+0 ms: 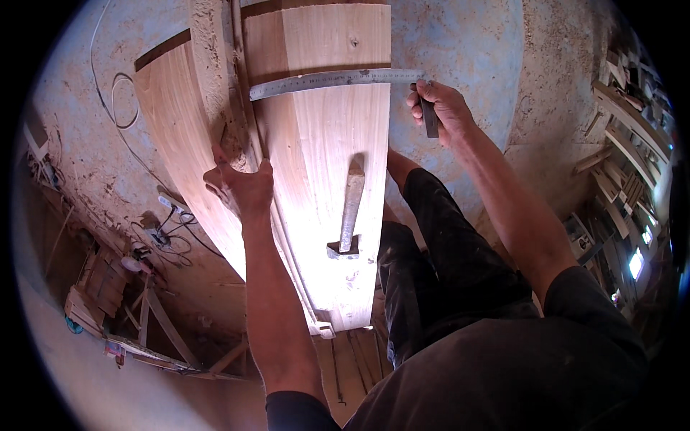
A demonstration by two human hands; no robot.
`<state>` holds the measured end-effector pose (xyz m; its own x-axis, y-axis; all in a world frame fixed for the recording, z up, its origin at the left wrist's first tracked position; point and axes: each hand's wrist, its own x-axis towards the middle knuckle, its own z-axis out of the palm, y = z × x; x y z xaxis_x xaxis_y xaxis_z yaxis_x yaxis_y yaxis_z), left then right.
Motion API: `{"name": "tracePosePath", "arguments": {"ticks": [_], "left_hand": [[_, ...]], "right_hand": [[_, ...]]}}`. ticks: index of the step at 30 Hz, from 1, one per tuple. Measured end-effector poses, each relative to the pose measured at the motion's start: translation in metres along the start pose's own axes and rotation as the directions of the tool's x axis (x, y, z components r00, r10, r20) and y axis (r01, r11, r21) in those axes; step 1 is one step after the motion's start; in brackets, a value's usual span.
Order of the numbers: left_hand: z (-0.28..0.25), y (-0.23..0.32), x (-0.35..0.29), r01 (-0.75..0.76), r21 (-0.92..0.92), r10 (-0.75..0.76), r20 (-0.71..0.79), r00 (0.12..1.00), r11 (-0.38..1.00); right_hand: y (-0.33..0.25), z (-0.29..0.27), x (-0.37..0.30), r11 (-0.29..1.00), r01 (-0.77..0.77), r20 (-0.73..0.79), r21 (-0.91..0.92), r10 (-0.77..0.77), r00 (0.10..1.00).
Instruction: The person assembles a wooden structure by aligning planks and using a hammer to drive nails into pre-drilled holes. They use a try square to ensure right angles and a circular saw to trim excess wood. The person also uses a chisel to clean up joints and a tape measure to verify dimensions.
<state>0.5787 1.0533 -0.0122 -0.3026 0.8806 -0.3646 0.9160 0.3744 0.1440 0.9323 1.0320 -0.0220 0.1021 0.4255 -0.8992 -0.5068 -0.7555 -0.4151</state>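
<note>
My right hand is closed round the dark stock of a try square, beyond the right edge of a pale wooden panel. The square's marked steel blade lies across the panel and reaches left to a thin wooden strip. My left hand grips the near end of a rough timber, thumb on one side and fingers on the other; some fingertips are hidden. Nearer to me on the panel rests a hammer, its handle pointing away and its dark head toward me.
A cable and a power strip lie on the dusty floor at left. Wooden frame pieces stand at lower left. Stacked timber offcuts line the right side. My legs are beside the panel's right edge.
</note>
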Motion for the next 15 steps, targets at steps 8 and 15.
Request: {"name": "tracePosePath", "arguments": {"ticks": [8,15], "left_hand": [[-0.0027,-0.0008,0.0018,-0.002,-0.015,0.002,0.03,1.0,1.0],[-0.0036,-0.0036,0.0029,0.011,-0.101,-0.006,0.055,0.998,0.995]], "right_hand": [[-0.0014,-0.0023,0.0038,1.0,0.005,0.006,-0.029,-0.005,1.0],[-0.0044,0.0032,0.0027,0.998,0.013,-0.054,-0.061,-0.016,0.998]]}}
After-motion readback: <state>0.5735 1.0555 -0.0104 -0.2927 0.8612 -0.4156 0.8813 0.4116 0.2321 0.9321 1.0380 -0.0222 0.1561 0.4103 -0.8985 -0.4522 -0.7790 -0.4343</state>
